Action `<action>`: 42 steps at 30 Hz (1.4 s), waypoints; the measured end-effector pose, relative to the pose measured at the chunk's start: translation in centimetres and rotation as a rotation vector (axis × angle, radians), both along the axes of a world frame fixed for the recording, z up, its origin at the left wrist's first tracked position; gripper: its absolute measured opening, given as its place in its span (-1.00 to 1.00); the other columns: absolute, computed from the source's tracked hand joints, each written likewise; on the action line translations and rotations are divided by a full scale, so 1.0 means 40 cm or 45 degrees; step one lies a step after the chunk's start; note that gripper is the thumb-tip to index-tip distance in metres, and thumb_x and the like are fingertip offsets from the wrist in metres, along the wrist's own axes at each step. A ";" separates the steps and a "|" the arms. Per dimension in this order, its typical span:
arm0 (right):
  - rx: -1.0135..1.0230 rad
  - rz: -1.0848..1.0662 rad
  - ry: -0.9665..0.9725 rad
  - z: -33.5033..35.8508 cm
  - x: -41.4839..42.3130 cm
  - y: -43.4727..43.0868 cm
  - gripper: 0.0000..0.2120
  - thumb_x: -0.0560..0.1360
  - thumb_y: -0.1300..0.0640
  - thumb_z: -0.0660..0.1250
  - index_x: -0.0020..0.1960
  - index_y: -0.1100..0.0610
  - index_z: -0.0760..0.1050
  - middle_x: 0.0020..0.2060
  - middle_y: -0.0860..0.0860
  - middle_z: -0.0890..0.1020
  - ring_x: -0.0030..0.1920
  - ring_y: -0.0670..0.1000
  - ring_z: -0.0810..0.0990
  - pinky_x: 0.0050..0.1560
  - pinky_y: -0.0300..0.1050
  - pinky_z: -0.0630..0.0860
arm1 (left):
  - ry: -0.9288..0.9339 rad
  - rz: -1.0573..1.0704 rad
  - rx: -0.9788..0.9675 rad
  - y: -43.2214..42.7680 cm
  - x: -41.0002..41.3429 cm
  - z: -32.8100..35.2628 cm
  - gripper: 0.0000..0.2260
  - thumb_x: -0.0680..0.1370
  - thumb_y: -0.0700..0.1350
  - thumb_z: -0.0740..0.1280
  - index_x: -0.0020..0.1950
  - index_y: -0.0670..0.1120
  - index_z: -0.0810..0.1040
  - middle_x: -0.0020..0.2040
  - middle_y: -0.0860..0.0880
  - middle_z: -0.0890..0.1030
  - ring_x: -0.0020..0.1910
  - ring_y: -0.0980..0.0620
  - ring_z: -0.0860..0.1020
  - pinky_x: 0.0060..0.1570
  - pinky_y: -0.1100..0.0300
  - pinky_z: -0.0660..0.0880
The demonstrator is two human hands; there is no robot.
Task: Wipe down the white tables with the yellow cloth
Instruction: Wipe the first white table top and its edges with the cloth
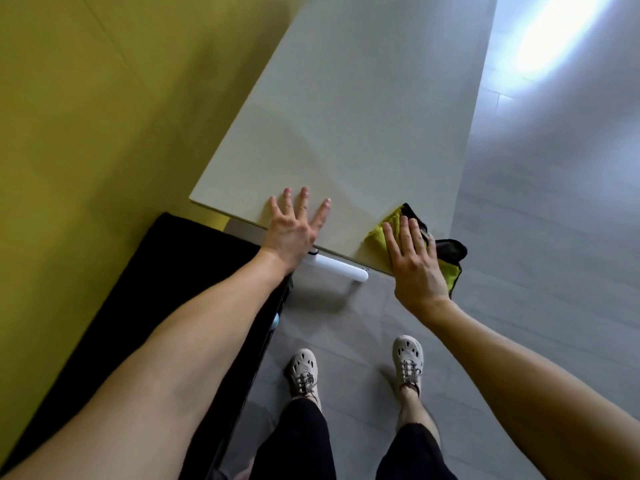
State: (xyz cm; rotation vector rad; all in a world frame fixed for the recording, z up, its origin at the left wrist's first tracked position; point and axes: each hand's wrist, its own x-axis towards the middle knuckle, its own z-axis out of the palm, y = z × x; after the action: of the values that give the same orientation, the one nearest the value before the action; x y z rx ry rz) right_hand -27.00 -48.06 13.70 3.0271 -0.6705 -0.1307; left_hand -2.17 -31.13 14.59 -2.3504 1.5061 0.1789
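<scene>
Yellow cloth [381, 234], black-edged and bunched, under flat fingers of right hand [415, 268]; left hand [292, 233] fingers splayed.

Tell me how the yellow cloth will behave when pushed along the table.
Probably floppy: the yellow cloth is bunched and droops over the table edge. It likely slides under the flat right hand, but may fold or slip off.
</scene>
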 end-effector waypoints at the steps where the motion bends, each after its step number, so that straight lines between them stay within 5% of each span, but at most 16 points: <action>1: 0.000 0.012 -0.004 0.002 -0.009 0.012 0.03 0.38 0.44 0.25 0.78 0.18 -0.07 0.74 0.31 0.00 0.74 0.38 -0.03 0.60 0.51 0.21 | -0.002 -0.008 0.006 0.014 -0.007 0.001 -0.22 0.73 -0.16 0.18 0.75 -0.02 -0.33 0.71 -0.42 0.06 0.59 -0.61 0.28 0.45 -0.56 0.36; 8: 0.114 -0.028 0.011 0.023 -0.044 0.099 0.06 0.40 0.39 0.32 0.79 0.11 -0.09 0.76 0.23 -0.07 0.76 0.30 -0.12 0.63 0.46 0.17 | -0.070 -0.039 0.044 0.098 -0.050 0.040 -0.28 0.74 -0.21 0.12 0.80 0.05 -0.21 0.73 -0.39 0.07 0.62 -0.57 0.25 0.49 -0.49 0.37; 12: 0.259 0.031 0.023 0.053 -0.072 0.074 0.00 0.61 -0.24 0.36 0.79 0.08 -0.13 0.77 0.15 -0.14 0.77 0.21 -0.18 0.73 0.33 -0.05 | -0.057 0.016 0.083 0.090 -0.054 0.069 -0.23 0.72 -0.17 0.18 0.79 0.09 -0.24 0.75 -0.36 -0.01 0.66 -0.54 0.18 0.54 -0.46 0.32; 15: 0.279 -0.013 -0.112 0.059 -0.107 0.057 -0.35 0.74 -0.23 0.15 0.75 0.00 0.17 0.77 0.09 0.02 0.77 0.17 -0.03 0.69 0.37 0.12 | 0.056 0.093 0.119 0.081 -0.059 0.096 0.01 0.56 0.29 0.41 0.79 0.13 -0.19 0.77 -0.29 -0.01 0.69 -0.49 0.13 0.55 -0.42 0.30; 17: 0.342 -0.299 -0.219 0.043 -0.131 0.057 -0.43 0.74 -0.18 0.15 0.71 -0.07 0.25 0.77 0.06 0.10 0.76 0.18 0.02 0.66 0.36 0.19 | 0.109 0.147 0.121 0.071 -0.064 0.125 0.11 0.40 0.61 0.28 0.79 0.16 -0.08 0.76 -0.26 0.08 0.67 -0.45 0.18 0.53 -0.33 0.35; 21: 0.866 -0.933 -0.552 0.037 -0.097 0.012 -0.44 0.73 -0.16 0.18 0.71 -0.17 0.21 0.69 0.08 0.32 0.61 0.25 0.37 0.56 0.23 0.39 | 0.166 0.222 0.101 -0.003 -0.052 0.186 0.04 0.33 0.74 0.14 0.67 0.18 0.29 0.54 -0.21 0.38 0.50 -0.27 0.40 0.44 -0.17 0.44; 25: 1.018 -1.180 -0.811 0.048 0.004 -0.053 -0.46 0.74 -0.04 0.26 0.70 -0.12 0.28 0.58 0.07 0.48 0.52 0.19 0.48 0.52 0.07 0.39 | 0.287 0.184 0.159 -0.110 -0.052 0.203 0.20 0.33 0.64 0.40 0.76 0.28 -0.15 0.79 -0.12 -0.11 0.77 -0.28 -0.08 0.62 -0.41 0.17; 28: 1.029 -1.149 -0.772 0.051 -0.006 0.010 -0.42 0.74 -0.20 0.09 0.74 -0.18 0.17 0.72 -0.03 0.26 0.68 0.06 0.27 0.62 0.05 0.24 | 0.303 0.176 0.254 -0.210 -0.050 0.219 0.37 0.23 0.57 0.55 0.71 0.33 -0.37 0.76 -0.10 -0.35 0.74 -0.34 -0.30 0.55 -0.62 0.05; 30: 1.010 -1.057 -0.752 0.050 -0.061 0.095 -0.41 0.74 -0.18 0.03 0.76 -0.17 0.11 0.75 -0.05 0.16 0.73 0.00 0.15 0.67 0.04 0.18 | 0.356 0.222 0.327 -0.259 -0.049 0.222 0.45 0.17 0.51 0.63 0.69 0.35 -0.39 0.75 -0.09 -0.40 0.73 -0.35 -0.33 0.51 -0.67 0.08; 35: 1.118 -1.132 -0.839 0.051 -0.014 -0.055 -0.42 0.78 -0.01 0.19 0.76 -0.18 0.13 0.64 0.03 0.42 0.55 0.16 0.48 0.51 0.05 0.42 | 0.383 0.247 0.375 -0.277 -0.056 0.206 0.49 0.11 0.45 0.69 0.69 0.39 -0.36 0.75 -0.07 -0.39 0.74 -0.33 -0.27 0.47 -0.63 0.24; 39: 1.108 -1.204 -0.817 0.063 0.169 -0.296 -0.39 0.77 -0.05 0.21 0.76 -0.14 0.11 0.63 0.10 0.44 0.54 0.23 0.48 0.49 0.08 0.40 | 0.363 0.238 0.362 -0.263 -0.044 0.203 0.48 0.10 0.46 0.68 0.66 0.43 -0.38 0.75 -0.05 -0.39 0.75 -0.31 -0.26 0.48 -0.62 0.23; 42: 1.128 -1.208 -0.931 0.071 0.095 -0.182 -0.37 0.74 0.00 0.31 0.75 -0.11 0.18 0.63 0.03 0.44 0.55 0.14 0.48 0.51 0.06 0.42 | 0.369 0.227 0.353 -0.265 -0.047 0.205 0.48 0.09 0.48 0.66 0.65 0.45 -0.38 0.75 -0.04 -0.39 0.75 -0.30 -0.25 0.47 -0.61 0.26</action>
State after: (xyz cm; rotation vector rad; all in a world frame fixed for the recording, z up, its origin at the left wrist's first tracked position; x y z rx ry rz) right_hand -23.22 -55.35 16.55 3.0099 -2.6546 0.9233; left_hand -4.05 -41.73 22.78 -2.2993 1.2878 0.7513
